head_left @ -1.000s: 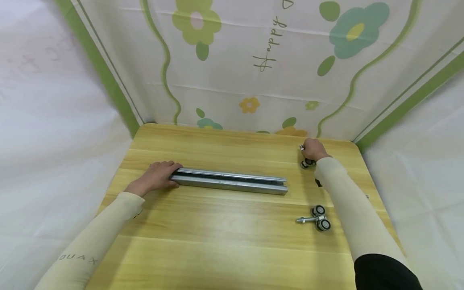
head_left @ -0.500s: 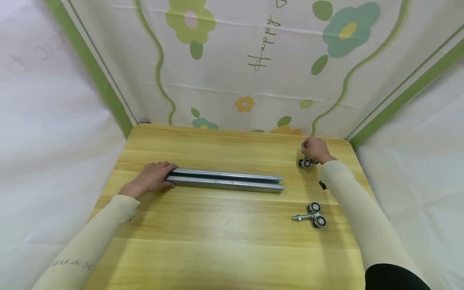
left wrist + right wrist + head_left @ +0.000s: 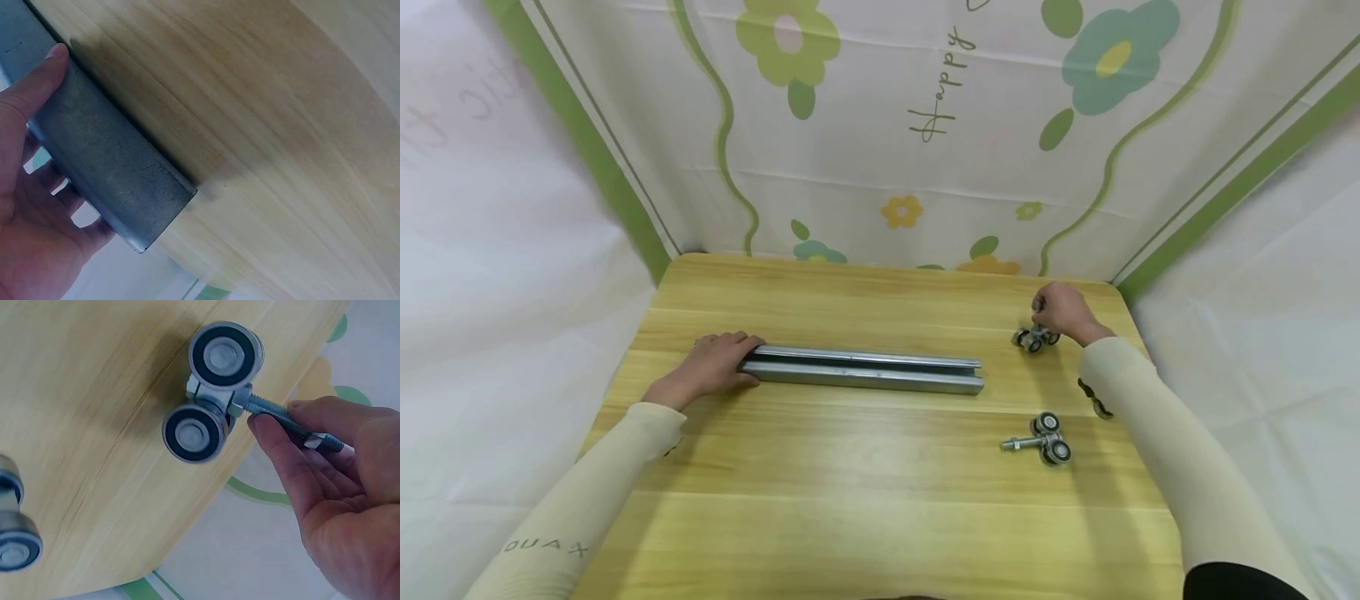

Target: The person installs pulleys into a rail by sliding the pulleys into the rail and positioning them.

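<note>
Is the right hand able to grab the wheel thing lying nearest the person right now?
Probably not right now: the right hand is busy pinching the bolt of another roller. But nothing covers the lying roller, so it looks easy to get once the hand lets go.

Right sleeve (image 3: pixel 1180 467) partly hides likely roller (image 3: pixel 1102 409)

Left sleeve (image 3: pixel 583 500) cream, long, dark capital lettering (image 3: pixel 546 547) ending "UAX". Right sleeve (image 3: pixel 1180 467) cream, plain, black section (image 3: pixel 1243 581) higher up. Left hand (image 3: pixel 711 367), right hand (image 3: pixel 1066 312) bare.
</note>
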Motion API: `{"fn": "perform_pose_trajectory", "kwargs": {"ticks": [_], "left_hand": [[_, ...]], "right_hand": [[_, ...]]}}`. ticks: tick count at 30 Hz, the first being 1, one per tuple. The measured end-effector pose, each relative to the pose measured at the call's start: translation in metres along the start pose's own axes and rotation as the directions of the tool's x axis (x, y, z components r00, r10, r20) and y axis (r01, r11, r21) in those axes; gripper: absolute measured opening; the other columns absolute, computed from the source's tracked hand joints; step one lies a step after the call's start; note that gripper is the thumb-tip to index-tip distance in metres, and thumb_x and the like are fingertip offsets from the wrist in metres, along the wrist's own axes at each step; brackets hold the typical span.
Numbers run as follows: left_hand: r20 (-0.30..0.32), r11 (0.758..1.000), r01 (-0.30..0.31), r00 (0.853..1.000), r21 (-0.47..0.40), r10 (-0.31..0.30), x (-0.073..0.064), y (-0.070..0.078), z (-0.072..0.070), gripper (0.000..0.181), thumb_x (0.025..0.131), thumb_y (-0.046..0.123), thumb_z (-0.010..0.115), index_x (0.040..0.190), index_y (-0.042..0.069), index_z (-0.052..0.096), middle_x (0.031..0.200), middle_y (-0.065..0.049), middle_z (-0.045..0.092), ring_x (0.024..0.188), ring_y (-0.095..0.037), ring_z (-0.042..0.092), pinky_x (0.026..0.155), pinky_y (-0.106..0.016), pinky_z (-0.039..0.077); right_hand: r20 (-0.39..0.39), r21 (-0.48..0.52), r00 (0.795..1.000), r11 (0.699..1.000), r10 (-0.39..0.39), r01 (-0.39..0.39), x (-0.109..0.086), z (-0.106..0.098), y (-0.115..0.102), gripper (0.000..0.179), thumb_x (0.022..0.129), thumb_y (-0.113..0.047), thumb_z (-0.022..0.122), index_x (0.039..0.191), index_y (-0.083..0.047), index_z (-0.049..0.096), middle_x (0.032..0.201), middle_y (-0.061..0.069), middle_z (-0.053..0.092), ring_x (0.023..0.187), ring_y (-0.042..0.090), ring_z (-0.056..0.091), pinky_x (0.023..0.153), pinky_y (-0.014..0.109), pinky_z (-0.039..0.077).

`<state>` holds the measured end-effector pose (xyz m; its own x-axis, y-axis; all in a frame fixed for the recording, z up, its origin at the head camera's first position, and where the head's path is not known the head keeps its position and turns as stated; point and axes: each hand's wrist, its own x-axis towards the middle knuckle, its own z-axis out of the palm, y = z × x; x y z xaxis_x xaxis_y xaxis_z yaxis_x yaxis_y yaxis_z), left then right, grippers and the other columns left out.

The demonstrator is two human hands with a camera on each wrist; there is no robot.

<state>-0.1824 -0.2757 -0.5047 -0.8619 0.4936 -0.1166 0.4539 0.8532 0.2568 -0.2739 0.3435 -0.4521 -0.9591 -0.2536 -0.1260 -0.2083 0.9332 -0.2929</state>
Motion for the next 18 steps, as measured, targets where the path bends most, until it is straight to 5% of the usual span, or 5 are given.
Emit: {"fn": "perform_pose_trajectory", "kwargs": {"ticks": [5, 18], "left_hand": [[-0.003, 1.000, -0.010, 1.000, 0.006, 0.010, -0.001, 0.000, -0.001, 0.065, 0.091, 0.031, 0.086, 0.143, 0.003, 0.059, 0.125, -0.020, 0.068, 0.112, -0.039, 0.065, 0.097, -0.065, 0.047], [-0.007, 0.999, -0.023, 1.000, 0.026, 0.023, -0.001, 0.000, 0.000, 0.067, 0.091, 0.032, 0.086, 0.143, 0.002, 0.058, 0.126, -0.022, 0.067, 0.114, -0.042, 0.065, 0.097, -0.067, 0.048]], "right_hand": [[0.003, -0.020, 1.000, 1.000, -0.018, 0.018, -0.011, -0.001, 0.002, 0.008, 0.088, 0.001, 0.075, 0.094, 0.006, 0.076, 0.090, 0.020, 0.073, 0.076, 0.030, 0.066, 0.075, 0.055, 0.056], [0.043, -0.079, 0.999, 0.996, -0.030, 0.033, -0.024, 0.006, 0.002, 0.014, 0.087, 0.005, 0.078, 0.101, 0.008, 0.078, 0.102, 0.025, 0.076, 0.092, 0.041, 0.071, 0.083, 0.058, 0.058]]}}
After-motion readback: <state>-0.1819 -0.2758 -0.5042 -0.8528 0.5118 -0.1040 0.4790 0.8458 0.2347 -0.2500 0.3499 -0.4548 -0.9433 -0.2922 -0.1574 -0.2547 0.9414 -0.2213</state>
